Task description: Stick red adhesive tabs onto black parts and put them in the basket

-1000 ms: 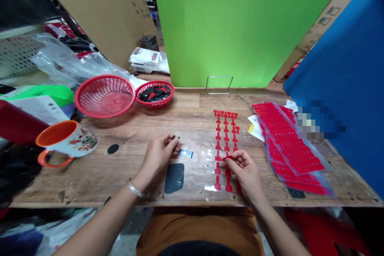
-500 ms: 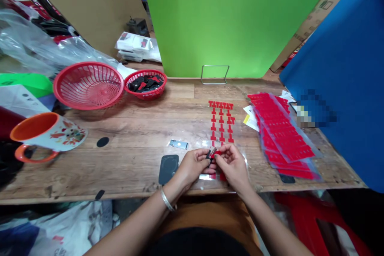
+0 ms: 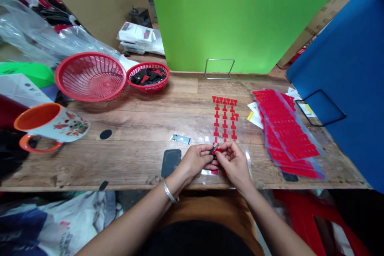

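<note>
My left hand (image 3: 195,161) is closed on a small black piece (image 3: 213,151) with a shiny metallic edge. With thumb and fingers, my right hand (image 3: 235,163) pinches a small red piece (image 3: 218,151) against it. Both hands meet just above the near part of a clear sheet bearing rows of red T-shaped pieces (image 3: 225,114). My fingers hide parts of both small pieces and the lower rows. Left of my hands lie a small grey-blue metallic strip (image 3: 181,139) and a dark rounded rectangular pad (image 3: 171,163).
A red basket of black and red pieces (image 3: 148,89) stands beside a larger red basket (image 3: 90,98). An orange-and-white mug (image 3: 70,128) is at left. Sheets of red shapes (image 3: 288,128) lie at right, near a black wire stand (image 3: 330,122). A green board (image 3: 249,20) rises behind.
The view has shifted slightly, so the tabletop things appear a little higher and further right. Both hands stay together on the black and red pieces, with only slight finger movement.
</note>
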`<state>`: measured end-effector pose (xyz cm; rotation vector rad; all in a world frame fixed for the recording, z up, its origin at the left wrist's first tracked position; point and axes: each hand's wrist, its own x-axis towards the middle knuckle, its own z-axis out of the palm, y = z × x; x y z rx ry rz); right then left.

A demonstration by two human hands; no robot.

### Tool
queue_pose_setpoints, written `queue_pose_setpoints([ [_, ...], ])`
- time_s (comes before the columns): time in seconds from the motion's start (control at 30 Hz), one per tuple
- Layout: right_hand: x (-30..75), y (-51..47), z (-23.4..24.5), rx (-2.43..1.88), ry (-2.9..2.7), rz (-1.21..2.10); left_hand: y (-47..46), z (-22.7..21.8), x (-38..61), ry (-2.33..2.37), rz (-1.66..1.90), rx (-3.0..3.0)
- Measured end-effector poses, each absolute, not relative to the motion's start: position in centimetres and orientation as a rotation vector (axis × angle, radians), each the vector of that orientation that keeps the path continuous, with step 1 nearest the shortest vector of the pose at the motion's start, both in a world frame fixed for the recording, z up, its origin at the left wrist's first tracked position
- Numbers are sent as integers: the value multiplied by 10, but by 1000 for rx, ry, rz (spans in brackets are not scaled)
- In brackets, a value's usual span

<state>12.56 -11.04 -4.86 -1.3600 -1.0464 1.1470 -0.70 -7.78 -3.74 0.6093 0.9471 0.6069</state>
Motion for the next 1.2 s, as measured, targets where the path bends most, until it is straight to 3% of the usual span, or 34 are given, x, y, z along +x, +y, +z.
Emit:
queue_pose_setpoints([
  [1.2, 127, -108, -49, -1415, -1121, 1069, -78, -39, -8, 917, 606, 662],
])
